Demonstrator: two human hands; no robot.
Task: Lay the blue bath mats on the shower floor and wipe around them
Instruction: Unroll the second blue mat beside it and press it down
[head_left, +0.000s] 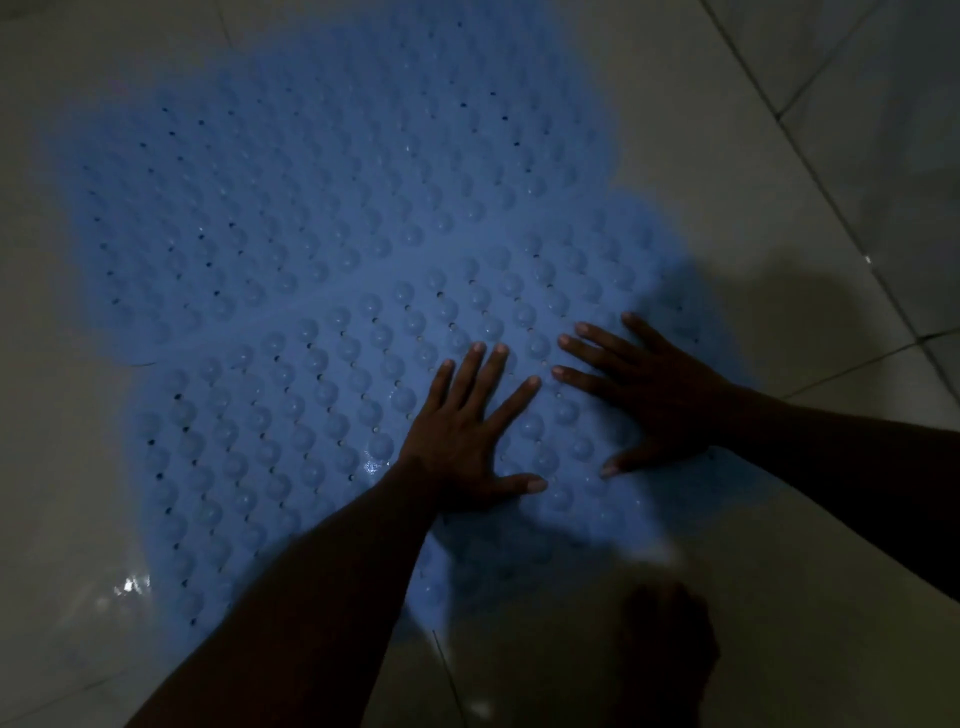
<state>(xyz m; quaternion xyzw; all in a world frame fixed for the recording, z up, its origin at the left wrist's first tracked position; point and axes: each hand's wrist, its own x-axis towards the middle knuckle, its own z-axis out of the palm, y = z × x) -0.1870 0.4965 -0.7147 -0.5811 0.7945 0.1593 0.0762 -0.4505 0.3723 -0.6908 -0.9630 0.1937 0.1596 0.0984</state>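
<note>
**Inspector:** Nearest, a dark foot (667, 639) stands on the wet tile floor (831, 156) just beside the near blue mat (291, 441).

**Assistant:** Hands?

**Inspector:** Left hand (462, 436) and right hand (644, 395) lie flat on that mat, fingers (485, 364) spread, grasping nothing. The far blue mat (311, 182) lies beyond, edges meeting or overlapping; I cannot tell which.

**Assistant:** Risks?

**Inspector:** Likely poor suction on wet tile, so the mat creeps. Dim light may hide unwiped patches.

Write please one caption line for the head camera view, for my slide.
Both hands, left hand and right hand, press flat with spread fingers on the near blue bath mat on the tiled floor.
</note>
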